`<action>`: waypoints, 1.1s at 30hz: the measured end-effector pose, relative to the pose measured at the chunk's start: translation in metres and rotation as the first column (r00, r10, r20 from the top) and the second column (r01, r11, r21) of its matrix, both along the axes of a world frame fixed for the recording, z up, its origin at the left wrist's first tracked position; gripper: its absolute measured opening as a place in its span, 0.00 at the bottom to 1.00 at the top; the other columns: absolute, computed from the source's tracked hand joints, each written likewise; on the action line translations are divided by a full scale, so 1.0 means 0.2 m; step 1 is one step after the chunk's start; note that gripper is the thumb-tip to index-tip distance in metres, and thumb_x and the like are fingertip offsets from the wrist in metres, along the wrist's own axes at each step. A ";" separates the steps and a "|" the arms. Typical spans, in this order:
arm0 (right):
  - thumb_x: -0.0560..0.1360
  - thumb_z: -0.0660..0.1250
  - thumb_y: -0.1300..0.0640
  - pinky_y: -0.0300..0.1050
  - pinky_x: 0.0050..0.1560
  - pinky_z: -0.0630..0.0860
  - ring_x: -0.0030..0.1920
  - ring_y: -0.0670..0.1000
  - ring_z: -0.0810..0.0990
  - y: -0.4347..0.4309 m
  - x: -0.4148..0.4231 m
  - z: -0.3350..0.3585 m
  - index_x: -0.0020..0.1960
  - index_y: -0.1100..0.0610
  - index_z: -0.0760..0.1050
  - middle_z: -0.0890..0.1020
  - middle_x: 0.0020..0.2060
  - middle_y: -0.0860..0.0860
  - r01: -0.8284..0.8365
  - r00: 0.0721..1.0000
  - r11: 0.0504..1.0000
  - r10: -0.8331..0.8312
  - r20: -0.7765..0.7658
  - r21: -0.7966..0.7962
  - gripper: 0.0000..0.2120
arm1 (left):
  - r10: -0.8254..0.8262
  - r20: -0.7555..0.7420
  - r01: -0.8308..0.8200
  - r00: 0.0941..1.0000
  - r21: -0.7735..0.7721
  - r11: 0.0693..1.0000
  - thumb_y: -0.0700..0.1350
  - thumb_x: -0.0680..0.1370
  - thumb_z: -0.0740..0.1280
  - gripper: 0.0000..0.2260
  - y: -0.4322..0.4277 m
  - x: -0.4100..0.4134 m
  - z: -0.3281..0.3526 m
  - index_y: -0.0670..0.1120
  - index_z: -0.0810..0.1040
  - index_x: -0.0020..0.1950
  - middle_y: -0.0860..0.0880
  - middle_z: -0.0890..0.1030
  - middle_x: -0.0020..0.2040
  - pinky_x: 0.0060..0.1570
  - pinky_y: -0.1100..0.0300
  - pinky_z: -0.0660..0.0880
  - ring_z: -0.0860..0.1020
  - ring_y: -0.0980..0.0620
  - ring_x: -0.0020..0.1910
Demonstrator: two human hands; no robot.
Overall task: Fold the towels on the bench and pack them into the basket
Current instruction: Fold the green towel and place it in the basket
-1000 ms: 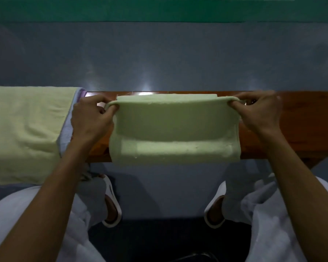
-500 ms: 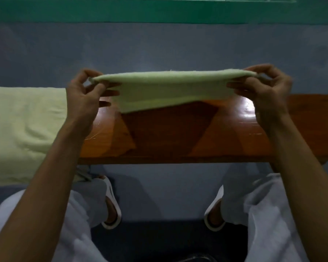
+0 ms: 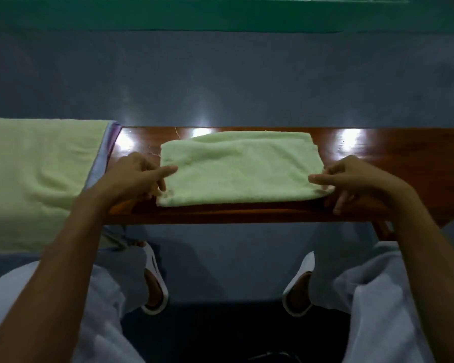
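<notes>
Head view: left hand point(image 3: 139, 176) and right hand point(image 3: 351, 176) pinch one folded towel point(image 3: 241, 169); one spread towel point(image 3: 37, 174) alongside.

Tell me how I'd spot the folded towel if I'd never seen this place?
Find the shiny wooden bench across the middle. On it, between the left hand and right hand pinching its near corners, lies the folded towel. Unlike the bigger pale green towel draped over the bench's left end, it is a small neat rectangle.
</notes>
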State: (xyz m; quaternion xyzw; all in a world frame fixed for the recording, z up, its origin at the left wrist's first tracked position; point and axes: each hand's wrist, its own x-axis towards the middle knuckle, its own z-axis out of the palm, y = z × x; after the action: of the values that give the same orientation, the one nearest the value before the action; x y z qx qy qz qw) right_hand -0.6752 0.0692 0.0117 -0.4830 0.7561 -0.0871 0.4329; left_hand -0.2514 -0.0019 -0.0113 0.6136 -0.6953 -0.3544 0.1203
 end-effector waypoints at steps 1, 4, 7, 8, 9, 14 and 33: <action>0.76 0.72 0.43 0.51 0.39 0.83 0.36 0.61 0.87 -0.01 0.00 0.00 0.54 0.60 0.79 0.87 0.39 0.59 0.020 1.000 0.998 -0.020 -0.012 0.058 0.20 | 0.055 0.048 -0.048 0.997 -0.137 0.989 0.57 0.80 0.69 0.18 -0.01 -0.01 -0.02 0.47 0.85 0.39 0.50 0.82 0.30 0.42 0.54 0.79 0.81 0.51 0.32; 0.72 0.74 0.41 0.53 0.40 0.84 0.35 0.60 0.87 -0.04 -0.02 0.01 0.53 0.65 0.79 0.86 0.39 0.62 0.085 0.993 0.978 -0.067 -0.099 0.192 0.27 | 0.139 0.109 -0.081 0.984 -0.418 0.905 0.56 0.78 0.72 0.11 -0.06 -0.07 -0.08 0.49 0.84 0.49 0.56 0.81 0.39 0.43 0.54 0.77 0.79 0.56 0.38; 0.67 0.77 0.37 0.47 0.34 0.78 0.35 0.58 0.83 -0.07 -0.06 0.01 0.46 0.66 0.78 0.84 0.36 0.60 0.124 0.958 0.979 -0.075 -0.277 0.162 0.31 | 0.174 0.016 -0.154 0.985 -0.393 0.907 0.56 0.77 0.73 0.17 -0.12 -0.15 -0.16 0.47 0.78 0.60 0.49 0.80 0.56 0.51 0.49 0.79 0.79 0.49 0.51; 0.67 0.77 0.36 0.47 0.35 0.76 0.35 0.58 0.81 -0.07 -0.08 0.01 0.44 0.65 0.78 0.83 0.36 0.60 0.144 0.938 0.985 -0.107 -0.330 0.090 0.31 | 0.198 0.018 -0.176 0.980 -0.381 0.908 0.58 0.77 0.73 0.20 -0.14 -0.17 -0.18 0.46 0.77 0.61 0.46 0.78 0.59 0.53 0.47 0.78 0.78 0.47 0.54; 0.69 0.77 0.36 0.46 0.34 0.74 0.35 0.57 0.80 -0.09 -0.09 0.00 0.43 0.64 0.77 0.82 0.35 0.59 0.171 0.918 0.985 -0.160 -0.363 -0.002 0.30 | 0.217 0.036 -0.189 0.976 -0.366 0.911 0.61 0.76 0.71 0.22 -0.16 -0.19 -0.20 0.47 0.77 0.61 0.45 0.77 0.60 0.55 0.45 0.77 0.76 0.45 0.57; 0.68 0.81 0.42 0.48 0.34 0.80 0.37 0.56 0.83 -0.22 -0.05 -0.12 0.45 0.63 0.78 0.83 0.40 0.58 0.297 0.909 0.909 -0.363 -0.203 -0.294 0.25 | 0.232 0.068 -0.204 0.970 -0.287 0.936 0.65 0.71 0.69 0.22 -0.22 -0.22 -0.25 0.51 0.79 0.57 0.46 0.76 0.60 0.57 0.43 0.77 0.74 0.42 0.59; 0.70 0.73 0.60 0.59 0.64 0.74 0.59 0.54 0.73 -0.32 0.12 -0.26 0.60 0.53 0.77 0.77 0.55 0.50 -0.220 0.904 0.849 -0.009 -0.428 -0.481 0.19 | -0.024 0.223 0.123 0.974 -0.440 0.889 0.50 0.73 0.72 0.26 -0.20 -0.30 -0.22 0.50 0.73 0.70 0.48 0.76 0.63 0.61 0.46 0.66 0.69 0.44 0.64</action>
State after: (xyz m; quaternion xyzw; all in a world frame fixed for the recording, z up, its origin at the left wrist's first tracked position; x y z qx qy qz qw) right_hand -0.6507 0.0045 -0.0394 -0.6306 0.7501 -0.1587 0.1206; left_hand -0.3115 -0.0420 -0.0562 0.5760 -0.7902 -0.1203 0.1711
